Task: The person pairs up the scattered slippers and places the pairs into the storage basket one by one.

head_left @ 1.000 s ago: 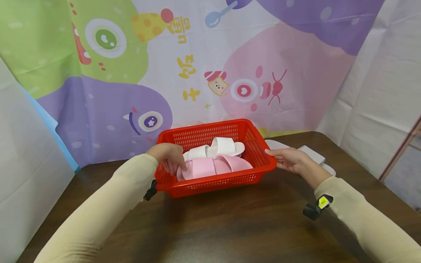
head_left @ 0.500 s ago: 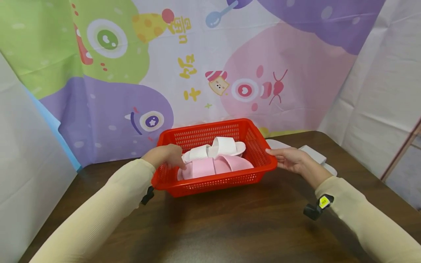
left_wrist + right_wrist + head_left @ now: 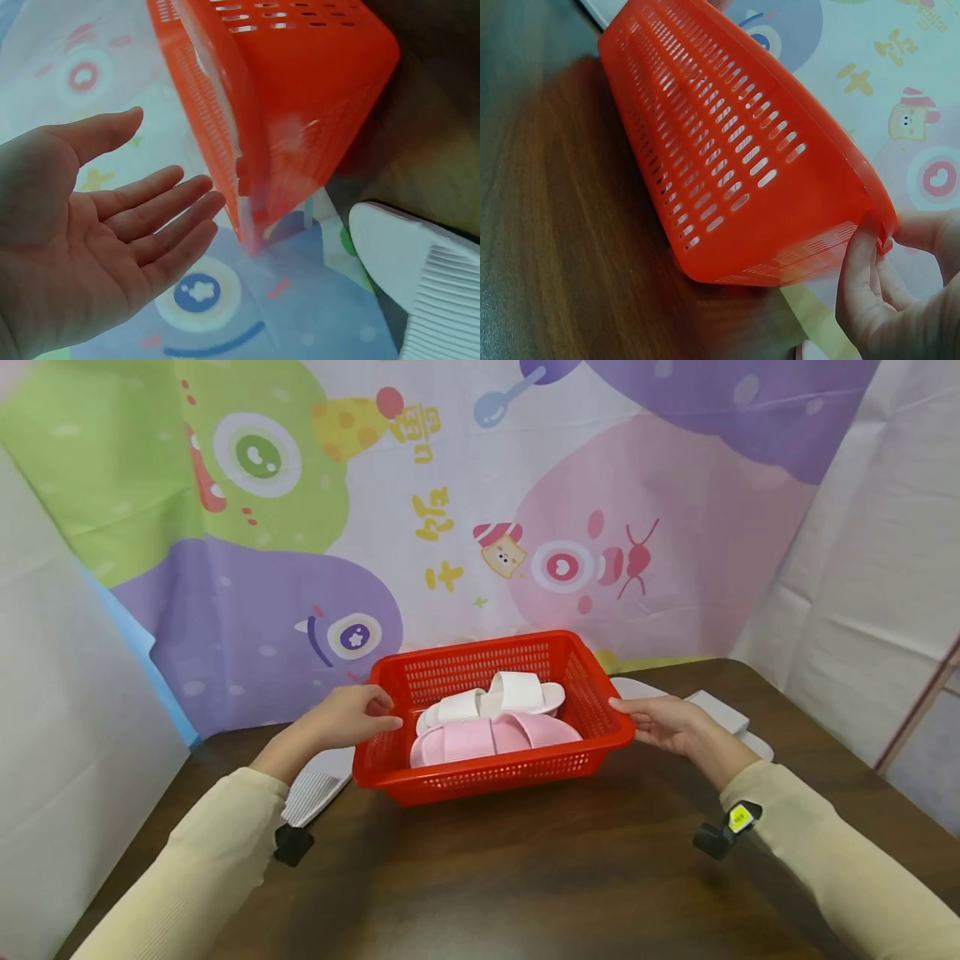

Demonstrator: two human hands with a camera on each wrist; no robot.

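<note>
A red plastic basket point(image 3: 487, 777) with slotted walls is at the back of the brown table. Inside lies a pair of pink slippers point(image 3: 468, 740) along the front, with a pair of white slippers point(image 3: 519, 693) behind them. My right hand point(image 3: 663, 723) grips the basket's right rim, thumb above and fingers under, as the right wrist view also shows. At the left end, my left hand point(image 3: 341, 718) is over the rim with nothing in it. The left wrist view shows that palm point(image 3: 90, 232) with fingers spread and relaxed, close to the basket's rim.
A white slipper with a ribbed strap point(image 3: 315, 789) lies left of the basket, partly behind my left forearm. More white footwear point(image 3: 720, 714) lies on the right, partly hidden by my right hand. A printed cartoon cloth point(image 3: 457, 502) hangs directly behind the table point(image 3: 517, 868).
My left hand has let go of the pink slippers and drawn back left and up to the basket's rim, uncovering the white slipper on the left. My right hand stays on the right rim.
</note>
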